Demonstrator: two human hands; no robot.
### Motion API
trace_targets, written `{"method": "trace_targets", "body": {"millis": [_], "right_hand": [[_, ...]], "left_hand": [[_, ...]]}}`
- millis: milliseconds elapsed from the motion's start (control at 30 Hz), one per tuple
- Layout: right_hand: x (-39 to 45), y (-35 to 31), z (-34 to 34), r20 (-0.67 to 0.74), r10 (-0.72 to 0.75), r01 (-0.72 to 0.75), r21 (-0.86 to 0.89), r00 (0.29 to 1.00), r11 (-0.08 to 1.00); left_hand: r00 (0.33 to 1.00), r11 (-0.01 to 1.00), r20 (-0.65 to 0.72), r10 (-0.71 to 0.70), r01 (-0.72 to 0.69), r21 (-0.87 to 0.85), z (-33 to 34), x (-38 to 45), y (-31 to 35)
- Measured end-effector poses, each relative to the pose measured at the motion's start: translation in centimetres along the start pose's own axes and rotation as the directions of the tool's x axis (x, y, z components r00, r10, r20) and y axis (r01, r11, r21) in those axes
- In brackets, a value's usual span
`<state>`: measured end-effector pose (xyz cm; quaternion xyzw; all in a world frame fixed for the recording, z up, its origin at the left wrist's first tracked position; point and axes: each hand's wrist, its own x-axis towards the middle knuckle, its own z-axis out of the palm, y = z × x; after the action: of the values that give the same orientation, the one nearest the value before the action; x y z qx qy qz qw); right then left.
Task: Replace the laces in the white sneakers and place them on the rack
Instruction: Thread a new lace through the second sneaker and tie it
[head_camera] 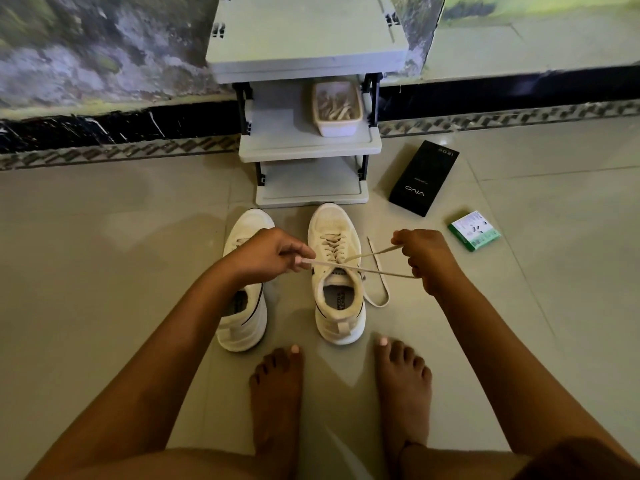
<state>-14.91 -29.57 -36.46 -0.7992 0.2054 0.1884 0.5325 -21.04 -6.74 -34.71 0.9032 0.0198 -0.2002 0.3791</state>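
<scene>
We've got both lace ends up off the right-hand sneaker [337,271] at centre frame. Our left hand [266,256] pinches one end of the lace [377,271] between thumb and curled fingers, just left of the shoe's tongue. Our right hand [424,256] has its fingers curled round the other end, out to the right of the shoe, and the two strands cross over the collar. A slack loop of that lace lies on the floor tiles [104,237] just right of the shoe.

What could go wrong? If we pull harder on one side, the lace could run through the eyelets and leave uneven ends. That floor loop could snag under the sole or knot itself as we draw it tight. And the shoe is held by nothing but the lace, so a sharp tug may tip it or drag it towards our bare feet [277,393] at the bottom of the frame.

Now the count. Two white sneakers: the one we're lacing, and the left-hand sneaker [244,306] beside it, partly behind our left arm. One grey rack [308,147] at top centre, three shelves showing. One white tub [337,107] on the middle shelf, holding what look like more laces, too tangled to count. One black box [424,178] and one small green box [474,230] at right.
</scene>
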Motion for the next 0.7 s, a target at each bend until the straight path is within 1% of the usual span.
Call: {"method": "trace_targets", "body": {"millis": [67,100,133,167,233,267,367,467,533,600,700], "right_hand": [[0.1,0.8,0.2,-0.034,-0.135,0.124,-0.22,0.99,0.968],[0.1,1.0,0.4,-0.017,-0.151,0.142,-0.246,0.988,0.959],[0.0,1.1,0.5,0.021,-0.13,0.132,-0.212,0.991,0.968],[-0.1,1.1,0.7,0.066,-0.105,0.113,-0.141,0.992,0.983],[-0.4,0.9,1.1,0.109,-0.081,0.09,-0.073,0.991,0.993],[-0.5,0.8,1.2,0.116,-0.081,0.089,-0.065,0.99,0.994],[-0.6,0.6,1.5,0.141,-0.071,0.076,-0.029,0.987,0.997],[-0.6,0.6,1.4,0.142,-0.062,0.068,-0.037,0.988,0.997],[-0.5,0.9,1.4,0.134,-0.054,0.06,-0.04,0.99,0.997],[-0.4,1.0,1.3,0.126,-0.045,0.051,-0.042,0.991,0.998],[-0.2,1.2,1.2,0.121,-0.044,0.05,-0.045,0.992,0.998]], "left_hand": [[0.998,0.999,-0.066,-0.022,0.024,0.032,0.4,0.2,0.0],[0.995,0.999,-0.095,-0.031,0.033,0.021,0.6,0.3,0.0],[0.993,0.999,-0.118,-0.03,0.031,0.01,0.8,0.5,0.0],[0.99,1.0,-0.14,-0.022,0.023,0.009,1.0,0.6,0.0],[0.987,0.999,-0.163,0.004,0.002,0.038,1.8,0.7,0.0],[0.987,0.998,-0.157,0.021,-0.011,0.06,2.2,0.8,0.0],[0.996,0.991,-0.067,0.052,-0.043,0.125,4.0,1.0,-0.5],[0.998,0.968,-0.037,0.048,-0.038,0.249,5.7,1.4,-0.8],[0.998,0.916,-0.042,0.047,-0.026,0.401,6.7,1.8,-0.3],[0.994,0.829,-0.035,0.101,-0.065,0.555,7.5,2.0,0.6],[0.983,0.758,-0.026,0.179,-0.121,0.641,8.4,2.6,1.0]]}}
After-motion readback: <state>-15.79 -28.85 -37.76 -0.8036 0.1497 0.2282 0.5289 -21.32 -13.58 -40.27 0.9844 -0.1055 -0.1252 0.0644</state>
